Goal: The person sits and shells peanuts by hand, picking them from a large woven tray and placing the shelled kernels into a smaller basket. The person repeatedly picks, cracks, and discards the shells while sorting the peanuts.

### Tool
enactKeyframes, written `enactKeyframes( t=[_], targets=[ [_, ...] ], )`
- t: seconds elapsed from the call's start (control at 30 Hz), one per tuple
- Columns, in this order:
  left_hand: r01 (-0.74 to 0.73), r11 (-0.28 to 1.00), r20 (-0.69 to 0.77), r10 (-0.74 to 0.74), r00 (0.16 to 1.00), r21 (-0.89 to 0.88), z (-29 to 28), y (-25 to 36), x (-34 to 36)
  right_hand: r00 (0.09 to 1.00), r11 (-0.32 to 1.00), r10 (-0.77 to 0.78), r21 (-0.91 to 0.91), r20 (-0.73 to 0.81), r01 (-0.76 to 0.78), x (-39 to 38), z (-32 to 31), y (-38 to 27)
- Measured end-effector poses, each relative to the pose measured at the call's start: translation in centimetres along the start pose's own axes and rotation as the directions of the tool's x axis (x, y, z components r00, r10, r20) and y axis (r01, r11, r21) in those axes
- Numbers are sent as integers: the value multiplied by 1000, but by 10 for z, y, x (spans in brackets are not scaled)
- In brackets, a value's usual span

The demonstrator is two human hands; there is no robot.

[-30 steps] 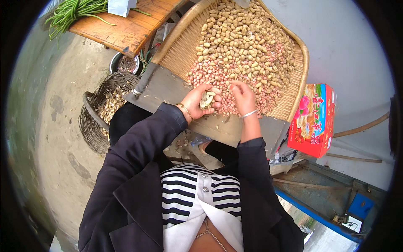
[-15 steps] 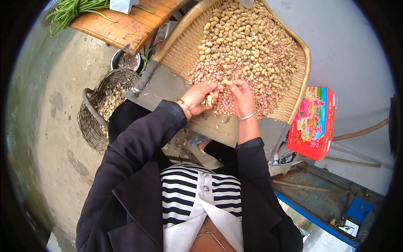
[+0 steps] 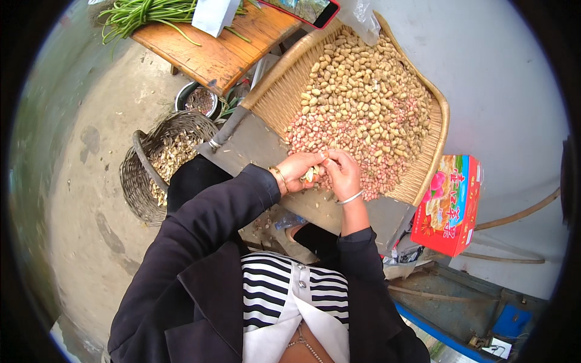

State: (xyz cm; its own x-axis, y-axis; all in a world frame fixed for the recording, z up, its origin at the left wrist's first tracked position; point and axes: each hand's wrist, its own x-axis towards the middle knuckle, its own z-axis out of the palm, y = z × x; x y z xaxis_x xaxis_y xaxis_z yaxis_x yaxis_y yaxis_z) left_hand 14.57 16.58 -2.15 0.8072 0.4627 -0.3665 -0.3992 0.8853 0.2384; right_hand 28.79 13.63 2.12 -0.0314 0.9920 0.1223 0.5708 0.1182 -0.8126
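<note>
My left hand is closed around several cracked peanut shells, which poke out between the fingers. My right hand meets it fingertip to fingertip, pinching a pale peanut that the fingers mostly cover. Both hands are over the near edge of a wide woven winnowing basket. Unshelled peanuts are heaped at its far side, and loose pink kernels are spread nearer to my hands.
A handled wicker basket of empty shells stands on the floor at left, with a metal bowl behind it. Green stems and a phone are by the wooden table. On the right is a red carton.
My fingertips have come together around the peanut that my right hand was holding up. The view has shifted, so the basket and table sit lower and the phone and plastic bag show more.
</note>
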Motion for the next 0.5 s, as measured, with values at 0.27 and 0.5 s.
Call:
enactKeyframes(
  t=[0.27, 0.5],
  targets=[
    [-21, 1000, -10, 21, 1000, 22, -4, -1, 0, 999, 981, -11, 195, -34, 17, -5, 11, -4],
    [2, 996, -5, -2, 1000, 91, 3, 2, -3, 997, 951, 20, 307, 77, -43, -3, 1, 7]
  ],
)
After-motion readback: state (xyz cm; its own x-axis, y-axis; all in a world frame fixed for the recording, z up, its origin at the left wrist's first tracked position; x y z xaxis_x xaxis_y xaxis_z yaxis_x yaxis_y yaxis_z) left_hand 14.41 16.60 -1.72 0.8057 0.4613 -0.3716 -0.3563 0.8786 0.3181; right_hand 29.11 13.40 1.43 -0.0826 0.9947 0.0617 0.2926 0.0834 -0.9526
